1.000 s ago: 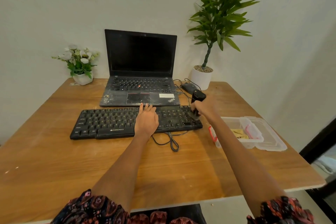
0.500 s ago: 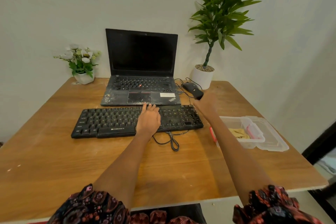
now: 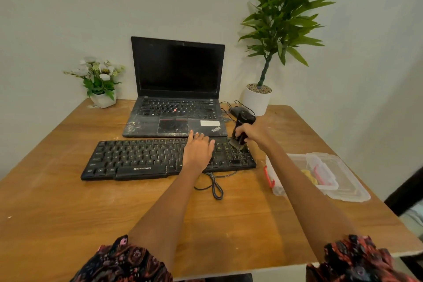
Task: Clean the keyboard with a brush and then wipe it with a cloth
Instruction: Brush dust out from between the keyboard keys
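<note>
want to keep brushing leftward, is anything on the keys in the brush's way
Yes: the left hand lies flat on the black keyboard, just left of the black-handled brush gripped by the right hand.

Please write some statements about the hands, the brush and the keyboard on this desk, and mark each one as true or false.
1. The right hand grips the brush over the right end of the keyboard. True.
2. The left hand holds a cloth. False: it lies flat on the keys and holds nothing.
3. The laptop is closed. False: it stands open, with a dark screen.
4. The plastic box lies to the right of the keyboard. True.
</note>
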